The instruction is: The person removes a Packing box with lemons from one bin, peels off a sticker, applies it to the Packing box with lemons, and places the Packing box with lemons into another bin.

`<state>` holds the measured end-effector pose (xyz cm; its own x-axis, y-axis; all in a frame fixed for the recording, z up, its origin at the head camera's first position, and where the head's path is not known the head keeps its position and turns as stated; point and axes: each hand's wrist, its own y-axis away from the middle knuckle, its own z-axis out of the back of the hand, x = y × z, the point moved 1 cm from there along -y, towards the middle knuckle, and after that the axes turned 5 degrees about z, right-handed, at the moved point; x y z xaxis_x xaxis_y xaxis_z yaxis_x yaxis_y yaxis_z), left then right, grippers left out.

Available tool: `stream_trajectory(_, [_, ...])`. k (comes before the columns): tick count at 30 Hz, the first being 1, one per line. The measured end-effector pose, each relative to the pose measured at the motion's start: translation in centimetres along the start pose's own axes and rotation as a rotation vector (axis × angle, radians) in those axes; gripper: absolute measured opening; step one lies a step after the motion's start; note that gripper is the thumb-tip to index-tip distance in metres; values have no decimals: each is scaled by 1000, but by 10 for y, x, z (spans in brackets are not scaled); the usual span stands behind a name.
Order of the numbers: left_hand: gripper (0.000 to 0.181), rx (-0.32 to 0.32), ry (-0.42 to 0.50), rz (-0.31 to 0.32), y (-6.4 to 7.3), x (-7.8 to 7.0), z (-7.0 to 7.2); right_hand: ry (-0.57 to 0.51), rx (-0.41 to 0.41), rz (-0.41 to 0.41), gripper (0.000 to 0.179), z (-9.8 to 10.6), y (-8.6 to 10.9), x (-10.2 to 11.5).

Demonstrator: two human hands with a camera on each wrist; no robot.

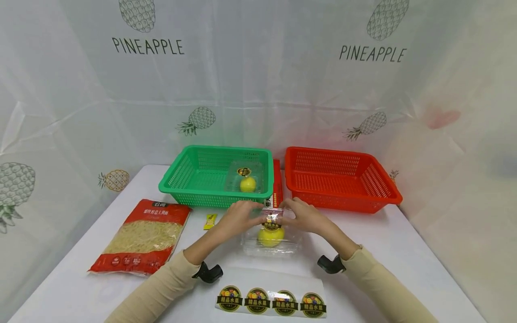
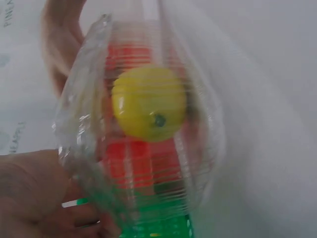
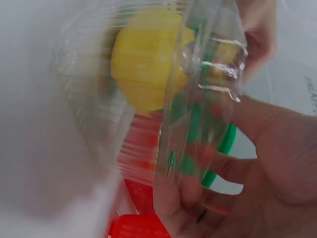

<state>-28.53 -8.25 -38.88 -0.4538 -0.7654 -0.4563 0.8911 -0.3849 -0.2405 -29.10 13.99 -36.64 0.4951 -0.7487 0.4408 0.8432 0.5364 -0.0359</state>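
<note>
Both hands hold a clear plastic clamshell box (image 1: 271, 250) above the middle of the table. A round yellow fruit (image 2: 150, 103) with a small green stem end shows through its wall. A dark round label with gold print (image 1: 271, 225) is on the lid. My left hand (image 1: 239, 220) grips the box at its left back corner, thumb toward the label. At the right back corner my right hand (image 1: 308, 217) grips it the same way; in the right wrist view the fingertips (image 3: 168, 201) press its edge. A sheet of round labels (image 1: 270, 296) lies nearer me.
A green basket (image 1: 173, 179) at the back holds another labelled clear box (image 1: 232, 179) with a yellow fruit. To its right stands a red basket (image 1: 343, 202), with a red packet (image 1: 277, 184) between them. At left are a pasta bag (image 1: 141, 237) and a small yellow packet (image 1: 210, 221).
</note>
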Motion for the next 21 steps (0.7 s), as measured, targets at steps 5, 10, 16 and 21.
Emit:
stream_trajectory(5, [63,121,25,27,2,-1,7,-39,51,-41,69,0,4,-1])
stream_trajectory(10, [72,167,9,35,5,-3,9,-48,59,-7,72,-1,6,-2])
stream_trajectory(16, [63,130,15,12,3,1,7,-98,52,158,55,3,3,-11])
stream_trajectory(21, [55,93,25,-7,1,1,6,-121,33,169,44,5,0,-13])
